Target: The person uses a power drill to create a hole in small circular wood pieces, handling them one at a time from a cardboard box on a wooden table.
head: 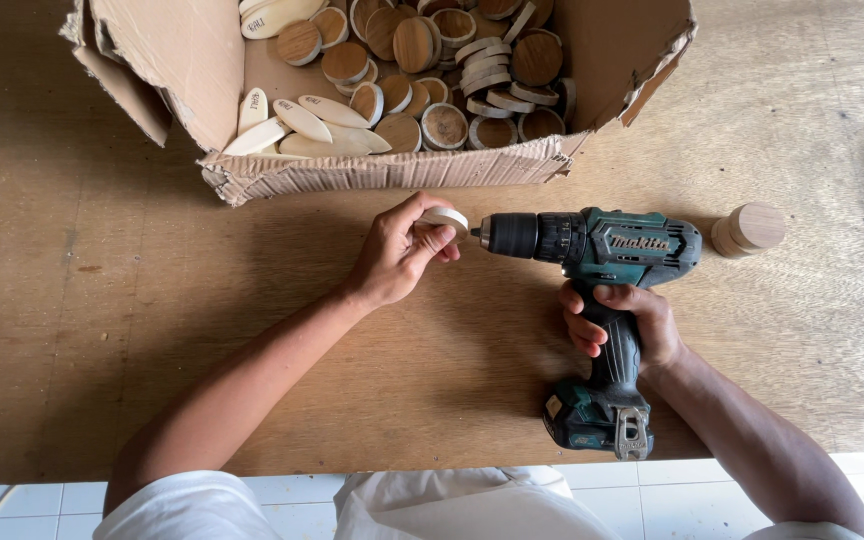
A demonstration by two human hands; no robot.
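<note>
As I view the desk's middle, pale round wooden disc (444, 219) pinched edge-on in my left hand (397, 255), teal cordless drill (592, 300) lying sideways, chuck touching disc, right hand (624, 325) clenched round its grip.

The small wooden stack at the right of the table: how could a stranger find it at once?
Start at the cardboard box, then follow the teal drill rightwards. Just past its rear stands a stack of round wooden discs, alone on bare tabletop, outside the box, touched by neither hand.
</note>
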